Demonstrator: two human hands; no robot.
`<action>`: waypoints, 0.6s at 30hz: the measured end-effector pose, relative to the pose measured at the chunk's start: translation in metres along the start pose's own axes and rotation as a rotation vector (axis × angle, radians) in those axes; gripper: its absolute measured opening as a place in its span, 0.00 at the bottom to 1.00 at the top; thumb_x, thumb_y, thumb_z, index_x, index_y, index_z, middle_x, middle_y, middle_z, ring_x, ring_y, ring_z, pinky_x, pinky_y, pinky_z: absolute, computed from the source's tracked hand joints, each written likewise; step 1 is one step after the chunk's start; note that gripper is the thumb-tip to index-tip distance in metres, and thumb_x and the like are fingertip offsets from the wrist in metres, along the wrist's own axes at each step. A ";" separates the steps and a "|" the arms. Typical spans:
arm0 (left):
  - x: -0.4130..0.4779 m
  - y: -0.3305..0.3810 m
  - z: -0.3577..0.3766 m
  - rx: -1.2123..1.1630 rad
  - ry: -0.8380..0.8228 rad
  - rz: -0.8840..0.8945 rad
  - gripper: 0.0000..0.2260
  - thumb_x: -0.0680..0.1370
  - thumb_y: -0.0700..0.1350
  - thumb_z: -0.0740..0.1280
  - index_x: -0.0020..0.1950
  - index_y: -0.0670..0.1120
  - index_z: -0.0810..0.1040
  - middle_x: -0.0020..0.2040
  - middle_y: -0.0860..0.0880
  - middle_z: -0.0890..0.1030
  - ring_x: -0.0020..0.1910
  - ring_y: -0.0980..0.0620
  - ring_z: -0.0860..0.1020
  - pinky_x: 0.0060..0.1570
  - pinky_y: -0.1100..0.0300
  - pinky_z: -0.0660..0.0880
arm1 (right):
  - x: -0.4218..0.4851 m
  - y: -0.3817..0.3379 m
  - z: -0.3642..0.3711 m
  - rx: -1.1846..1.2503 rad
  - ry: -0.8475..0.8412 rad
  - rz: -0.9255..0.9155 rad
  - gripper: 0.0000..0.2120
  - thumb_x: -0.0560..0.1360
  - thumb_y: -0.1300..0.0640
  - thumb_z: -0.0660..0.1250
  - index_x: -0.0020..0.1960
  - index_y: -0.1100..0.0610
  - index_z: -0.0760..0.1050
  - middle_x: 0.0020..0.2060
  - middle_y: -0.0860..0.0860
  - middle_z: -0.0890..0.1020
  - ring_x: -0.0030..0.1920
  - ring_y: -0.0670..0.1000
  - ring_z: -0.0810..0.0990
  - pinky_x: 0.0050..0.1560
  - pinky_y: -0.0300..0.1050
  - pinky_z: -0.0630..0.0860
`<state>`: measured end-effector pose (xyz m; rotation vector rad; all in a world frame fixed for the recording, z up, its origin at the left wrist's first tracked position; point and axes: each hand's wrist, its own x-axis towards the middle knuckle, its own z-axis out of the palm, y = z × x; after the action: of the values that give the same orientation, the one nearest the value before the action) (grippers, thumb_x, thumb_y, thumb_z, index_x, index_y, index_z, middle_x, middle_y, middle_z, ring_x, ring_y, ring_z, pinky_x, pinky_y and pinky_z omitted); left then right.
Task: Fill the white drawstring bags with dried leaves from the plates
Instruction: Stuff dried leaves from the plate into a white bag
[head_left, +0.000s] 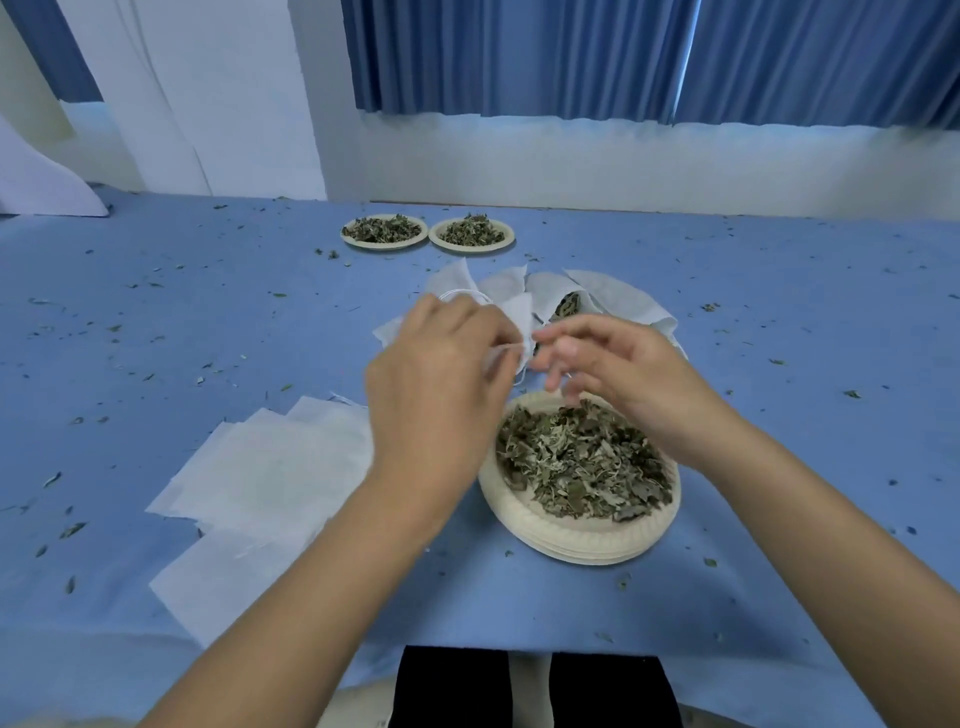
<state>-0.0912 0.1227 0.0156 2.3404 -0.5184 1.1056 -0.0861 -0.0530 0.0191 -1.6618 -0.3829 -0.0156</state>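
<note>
The left hand (441, 364) sits a little above the middle of the frame. Its fingers are curled in and pinch one white drawstring bag (521, 317) by its near edge, so the cloth stands up limp between the two hands. The right hand (618, 374) is just to the right of it, fingers loosely spread and holding nothing I can make out. Its tips are blurred, so they may or may not be touching the bag's rim.

The bag looks like thin, soft, near-weightless fabric that will fold shut on itself unless the mouth is held apart from both sides. The sensible place to take it is the hem beside the cord, not the body.

The dried leaves (582, 462) lie heaped on the near plate (571, 540), just below the right hand. They look light, brittle and prone to crumble and scatter, as the flecks all over the blue surface (779, 467) suggest. A loose pinch carried low over the plate would likely lose least.

Flat empty bags (270, 467) are fanned out at lower left. Bags that appear filled (613, 299) lie behind the hands, one showing leaves at its mouth. Two more plates of leaves (384, 232) (471, 235) sit at upper centre, well apart from the hands.
</note>
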 end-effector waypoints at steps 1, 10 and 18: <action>0.003 0.004 0.011 -0.016 0.004 0.090 0.03 0.73 0.45 0.73 0.41 0.50 0.81 0.38 0.55 0.79 0.42 0.52 0.74 0.28 0.62 0.63 | 0.009 0.001 0.000 0.084 0.026 0.009 0.12 0.70 0.54 0.67 0.49 0.61 0.76 0.35 0.50 0.82 0.37 0.49 0.78 0.38 0.38 0.76; 0.014 -0.021 0.085 -0.315 -0.149 0.381 0.06 0.76 0.35 0.70 0.52 0.36 0.82 0.43 0.44 0.82 0.43 0.47 0.79 0.43 0.56 0.77 | 0.039 0.036 -0.037 0.078 0.249 0.108 0.07 0.74 0.69 0.68 0.51 0.63 0.80 0.44 0.58 0.84 0.44 0.54 0.81 0.49 0.48 0.75; 0.021 -0.053 0.090 -0.680 -0.256 0.083 0.12 0.74 0.27 0.67 0.51 0.40 0.84 0.38 0.46 0.83 0.34 0.54 0.80 0.39 0.62 0.80 | 0.040 0.059 -0.059 0.172 0.418 0.122 0.09 0.70 0.68 0.71 0.48 0.58 0.81 0.45 0.53 0.86 0.47 0.53 0.84 0.50 0.43 0.81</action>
<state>0.0037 0.1107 -0.0317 1.8631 -0.9243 0.5330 -0.0211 -0.1051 -0.0203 -1.4634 0.0342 -0.2290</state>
